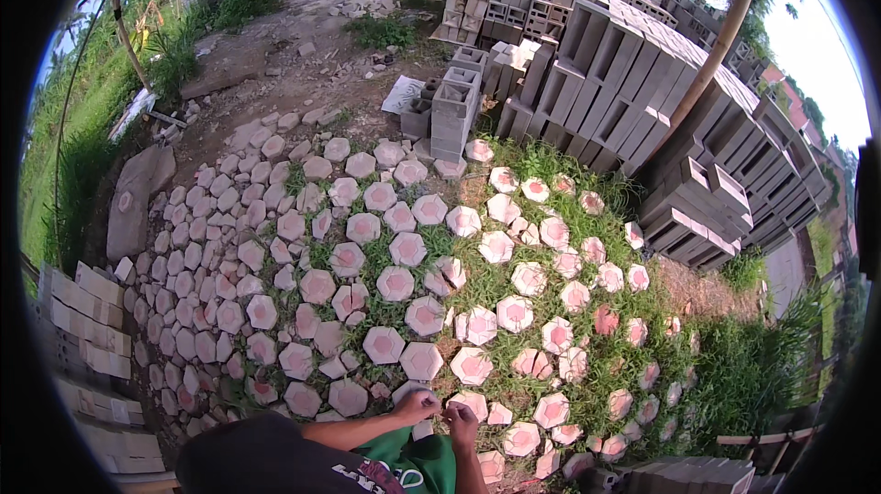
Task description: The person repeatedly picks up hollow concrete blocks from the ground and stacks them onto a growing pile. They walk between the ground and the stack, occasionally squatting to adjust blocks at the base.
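My left hand (418, 406) and my right hand (460, 419) are close together in front of me, low in the view, with a small gap between them. The fingers of both are curled in and pinched. Whatever they hold, if anything, is too small to make out. Under and around them lie hexagonal paving stones (421, 361) with reddish centres, set apart with grass between them. Green cloth (431, 465) shows just below my hands, beside my dark shirt (257, 457).
Grey hollow concrete blocks (587, 63) are stacked high at the far right, with a smaller stack (451, 113) nearer the middle. More blocks (84, 320) line the left edge. A slanting wooden pole (716, 63) rises at the right. A long stone slab (131, 205) lies at the left.
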### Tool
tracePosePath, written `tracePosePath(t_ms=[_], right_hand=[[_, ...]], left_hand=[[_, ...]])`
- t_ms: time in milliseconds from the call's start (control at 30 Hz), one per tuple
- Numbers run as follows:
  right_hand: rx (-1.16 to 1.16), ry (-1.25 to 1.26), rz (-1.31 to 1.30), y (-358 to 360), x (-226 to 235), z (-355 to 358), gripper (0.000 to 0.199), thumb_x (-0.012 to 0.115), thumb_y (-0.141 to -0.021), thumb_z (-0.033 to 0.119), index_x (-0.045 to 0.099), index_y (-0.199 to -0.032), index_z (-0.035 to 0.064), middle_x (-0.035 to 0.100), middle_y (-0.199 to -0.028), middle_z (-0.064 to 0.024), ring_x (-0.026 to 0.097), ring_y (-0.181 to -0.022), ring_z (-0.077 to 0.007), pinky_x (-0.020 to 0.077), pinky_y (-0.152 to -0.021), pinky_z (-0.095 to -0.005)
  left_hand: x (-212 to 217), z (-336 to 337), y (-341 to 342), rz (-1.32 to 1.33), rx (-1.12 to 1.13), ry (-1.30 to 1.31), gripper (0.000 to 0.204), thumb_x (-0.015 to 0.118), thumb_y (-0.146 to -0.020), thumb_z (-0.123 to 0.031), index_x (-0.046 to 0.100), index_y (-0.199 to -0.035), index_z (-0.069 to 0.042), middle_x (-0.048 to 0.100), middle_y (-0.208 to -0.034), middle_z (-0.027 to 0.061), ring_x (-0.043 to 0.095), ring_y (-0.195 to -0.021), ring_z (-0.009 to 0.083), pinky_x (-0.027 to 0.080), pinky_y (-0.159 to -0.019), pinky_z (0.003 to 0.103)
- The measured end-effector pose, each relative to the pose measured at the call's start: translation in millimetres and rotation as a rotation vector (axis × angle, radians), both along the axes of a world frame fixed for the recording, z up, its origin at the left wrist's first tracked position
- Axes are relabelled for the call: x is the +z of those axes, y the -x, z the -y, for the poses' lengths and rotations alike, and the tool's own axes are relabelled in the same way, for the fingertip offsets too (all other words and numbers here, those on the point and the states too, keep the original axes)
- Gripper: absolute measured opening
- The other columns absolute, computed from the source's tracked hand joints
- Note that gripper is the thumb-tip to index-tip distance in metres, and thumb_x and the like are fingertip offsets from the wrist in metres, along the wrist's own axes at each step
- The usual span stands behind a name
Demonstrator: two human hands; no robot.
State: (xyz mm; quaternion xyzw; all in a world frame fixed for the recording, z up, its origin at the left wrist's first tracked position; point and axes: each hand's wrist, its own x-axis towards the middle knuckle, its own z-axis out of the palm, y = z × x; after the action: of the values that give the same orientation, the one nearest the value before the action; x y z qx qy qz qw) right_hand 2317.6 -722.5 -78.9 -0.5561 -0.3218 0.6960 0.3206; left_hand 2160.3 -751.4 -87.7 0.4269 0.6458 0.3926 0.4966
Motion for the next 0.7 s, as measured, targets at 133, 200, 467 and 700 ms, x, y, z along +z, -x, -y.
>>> tracePosePath(t_ms=[133, 200, 467, 700], right_hand=[[0.245, -0.12, 0.152, 0, 40, -42, 0.027, 0.059, -0.093, 0.024, 0.064, -0.082, -0.0003, 0.058, -0.063, -0.0032, 0.055, -0.056, -0.0105, 0.0434, -0.053, -0.0242], [0.19, -0.04, 0.136, 1, 66, -65, 0.045, 0.057, -0.093, 0.037, 0.062, -0.067, 0.0011, 0.055, -0.054, -0.0041, 0.052, -0.048, -0.0118, 0.0406, -0.049, -0.0254], [0.35, -0.171, -0.046, -40, 100, -206, 0.01, 0.06, -0.09, 0.013, 0.06, -0.091, 0.0031, 0.062, -0.081, -0.0015, 0.056, -0.072, -0.0082, 0.0455, -0.066, -0.023], [0.46, -0.316, 0.234, -23, 144, -313, 0.024, 0.076, -0.08, 0.017, 0.056, -0.074, 0.0061, 0.06, -0.069, -0.0006, 0.051, -0.061, -0.0069, 0.0414, -0.056, -0.0213]], left_hand=[[29, -23, 19, -0.003, 0.105, 0.093, 0.025, 0.075, -0.076, -0.026, 0.066, -0.083, -0.003, 0.068, -0.075, 0.0077, 0.065, -0.069, 0.0155, 0.051, -0.064, 0.029], [36, -40, 23, -0.039, 0.132, 0.151, 0.028, 0.077, -0.075, -0.027, 0.065, -0.082, -0.003, 0.068, -0.075, 0.0083, 0.064, -0.068, 0.0157, 0.05, -0.064, 0.03], [132, -158, 5, -0.153, 0.255, -0.037, 0.037, 0.078, -0.073, -0.03, 0.056, -0.069, 0.0, 0.06, -0.064, 0.006, 0.054, -0.059, 0.0124, 0.044, -0.056, 0.03], [150, -217, 21, -0.204, 0.42, -0.025, 0.041, 0.073, -0.08, -0.031, 0.052, -0.062, -0.002, 0.055, -0.059, 0.0024, 0.047, -0.056, 0.0075, 0.038, -0.05, 0.027]])
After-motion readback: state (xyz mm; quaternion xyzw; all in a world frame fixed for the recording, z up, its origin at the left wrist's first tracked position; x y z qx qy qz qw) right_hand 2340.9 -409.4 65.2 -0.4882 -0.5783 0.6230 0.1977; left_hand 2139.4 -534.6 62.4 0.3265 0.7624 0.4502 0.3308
